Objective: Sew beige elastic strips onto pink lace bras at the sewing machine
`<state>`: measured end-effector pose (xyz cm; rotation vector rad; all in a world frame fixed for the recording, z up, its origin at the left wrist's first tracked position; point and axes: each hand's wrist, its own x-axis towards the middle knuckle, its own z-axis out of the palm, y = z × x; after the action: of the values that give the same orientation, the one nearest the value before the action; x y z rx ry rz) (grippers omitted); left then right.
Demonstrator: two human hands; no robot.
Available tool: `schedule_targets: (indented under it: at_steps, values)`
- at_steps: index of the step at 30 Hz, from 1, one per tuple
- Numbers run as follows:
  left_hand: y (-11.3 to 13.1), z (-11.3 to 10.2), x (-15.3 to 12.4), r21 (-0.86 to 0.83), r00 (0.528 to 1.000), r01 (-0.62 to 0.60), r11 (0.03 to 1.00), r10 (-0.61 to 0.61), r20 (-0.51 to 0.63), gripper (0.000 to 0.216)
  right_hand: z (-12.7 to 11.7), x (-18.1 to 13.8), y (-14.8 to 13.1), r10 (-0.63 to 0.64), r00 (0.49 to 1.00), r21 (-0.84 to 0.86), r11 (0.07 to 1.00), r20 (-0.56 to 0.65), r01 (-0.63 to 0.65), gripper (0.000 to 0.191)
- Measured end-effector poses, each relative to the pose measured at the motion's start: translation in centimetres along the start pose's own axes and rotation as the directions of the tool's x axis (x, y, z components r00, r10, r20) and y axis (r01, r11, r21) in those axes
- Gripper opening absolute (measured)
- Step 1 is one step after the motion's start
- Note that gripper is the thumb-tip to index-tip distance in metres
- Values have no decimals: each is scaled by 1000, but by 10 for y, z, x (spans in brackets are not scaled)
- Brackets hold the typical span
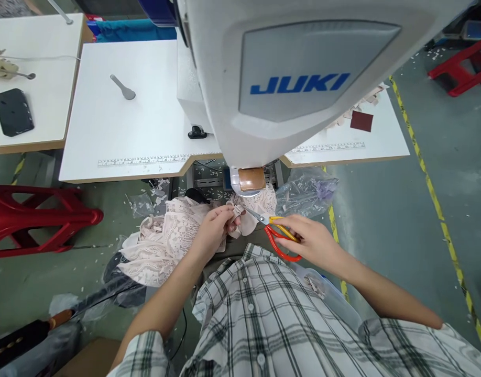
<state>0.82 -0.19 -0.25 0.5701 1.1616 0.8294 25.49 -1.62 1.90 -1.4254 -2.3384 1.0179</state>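
Note:
Pale pink lace fabric (181,222) lies bunched over my lap and hangs to the left. My left hand (217,225) pinches a small strip of the pale garment between thumb and fingers, below the sewing machine head. In my right hand (307,235) is a pair of scissors (280,242) with one red and one yellow handle loop. Their blades point left and reach the edge of the strip by my left fingertips. Whether the blades are touching the strip I cannot tell.
A white JUKI sewing machine (303,68) overhangs the white table (134,125) just ahead. A clear plastic bag (307,191) hangs right of the fabric. Red stools (40,220) stand left and far right. A dark red square (361,121) lies on the table's right part.

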Motion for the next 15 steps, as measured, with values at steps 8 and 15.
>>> schedule_targets:
  at_steps: [8,15]
  values:
    - [-10,-7,5,-78,998,-44,996,40,-46,35,11,2,-2,40,998,137,990,-39,-34,37]
    - [-9,-6,1,55,991,-114,992,118,-68,36,17,19,-12,37,999,138,990,-26,-33,36]
